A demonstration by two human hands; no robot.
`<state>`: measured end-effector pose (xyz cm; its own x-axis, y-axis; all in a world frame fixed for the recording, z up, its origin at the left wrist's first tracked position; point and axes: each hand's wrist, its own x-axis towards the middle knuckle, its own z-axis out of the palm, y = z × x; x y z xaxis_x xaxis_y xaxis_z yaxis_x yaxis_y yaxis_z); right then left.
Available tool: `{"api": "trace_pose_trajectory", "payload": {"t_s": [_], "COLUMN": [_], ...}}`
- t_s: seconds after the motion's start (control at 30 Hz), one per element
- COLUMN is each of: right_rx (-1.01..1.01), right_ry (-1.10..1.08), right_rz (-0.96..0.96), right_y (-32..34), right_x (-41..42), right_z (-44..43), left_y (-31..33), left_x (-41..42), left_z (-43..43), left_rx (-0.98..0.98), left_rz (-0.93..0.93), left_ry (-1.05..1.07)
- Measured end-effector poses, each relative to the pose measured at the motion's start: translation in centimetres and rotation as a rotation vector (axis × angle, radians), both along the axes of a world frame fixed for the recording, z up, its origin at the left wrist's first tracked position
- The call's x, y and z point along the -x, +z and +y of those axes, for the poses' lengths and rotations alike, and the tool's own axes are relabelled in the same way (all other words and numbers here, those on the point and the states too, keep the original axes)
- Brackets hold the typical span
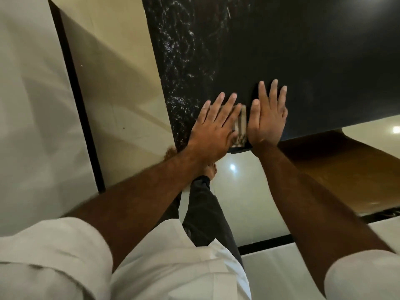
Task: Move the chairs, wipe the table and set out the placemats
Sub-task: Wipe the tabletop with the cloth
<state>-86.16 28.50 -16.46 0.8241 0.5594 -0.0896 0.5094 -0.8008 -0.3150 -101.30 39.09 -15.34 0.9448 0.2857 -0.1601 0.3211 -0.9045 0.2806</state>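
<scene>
A black marble table (281, 50) fills the upper middle of the head view, with wet white streaks along its left side. Near its front corner lies a small folded striped cloth (240, 128). My left hand (214, 128) lies flat with straight fingers on the cloth's left part. My right hand (267, 118) presses flat on the table right beside the cloth, fingers straight and pointing away from me. A dark flat edge (240, 150) shows under the cloth at the table's rim; I cannot tell what it is.
Glossy cream floor tiles (112, 87) with a black strip (75, 100) run to the left of the table. A brown wooden surface (337, 165) sits at the right below the table edge. My bare foot (208, 169) and dark trouser leg stand below the corner.
</scene>
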Motion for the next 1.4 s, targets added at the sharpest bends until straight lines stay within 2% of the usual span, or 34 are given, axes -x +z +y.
{"api": "trace_pose_trajectory", "payload": {"t_s": [0.1, 0.23, 0.47, 0.63, 0.77, 0.97, 1.23, 1.4], "right_rx": [-0.119, -0.091, -0.025, 0.091, 0.14, 0.164, 0.175, 0.176], "right_ry": [-0.037, -0.029, 0.008, 0.071, 0.086, 0.083, 0.084, 0.097], "right_rz": [0.069, 0.046, -0.008, -0.116, -0.112, -0.098, -0.101, -0.098], "right_y": [0.4, 0.3, -0.2, -0.3, -0.1, 0.0, -0.1, 0.1], "right_x": [0.0, 0.0, 0.0, 0.0, 0.1, -0.1, 0.1, 0.0], "right_z": [-0.3, -0.2, -0.3, 0.0, 0.3, 0.4, 0.4, 0.2], "left_y": [0.0, 0.3, 0.3, 0.5, 0.6, 0.6, 0.0, 0.1], "left_x": [4.6, 7.5, -0.1, -3.2, 1.7, 8.6, 1.1, -0.2], "left_z": [-0.2, 1.6, 3.2, 1.0, -1.1, 0.7, 6.7, 3.2], "left_rx": [-0.001, -0.017, -0.062, -0.049, -0.021, 0.003, -0.057, -0.078], "left_rz": [0.047, 0.123, 0.082, 0.057, 0.113, 0.213, 0.141, 0.103], "left_ry": [-0.009, 0.094, 0.273, 0.196, 0.144, 0.354, 0.509, 0.387]}}
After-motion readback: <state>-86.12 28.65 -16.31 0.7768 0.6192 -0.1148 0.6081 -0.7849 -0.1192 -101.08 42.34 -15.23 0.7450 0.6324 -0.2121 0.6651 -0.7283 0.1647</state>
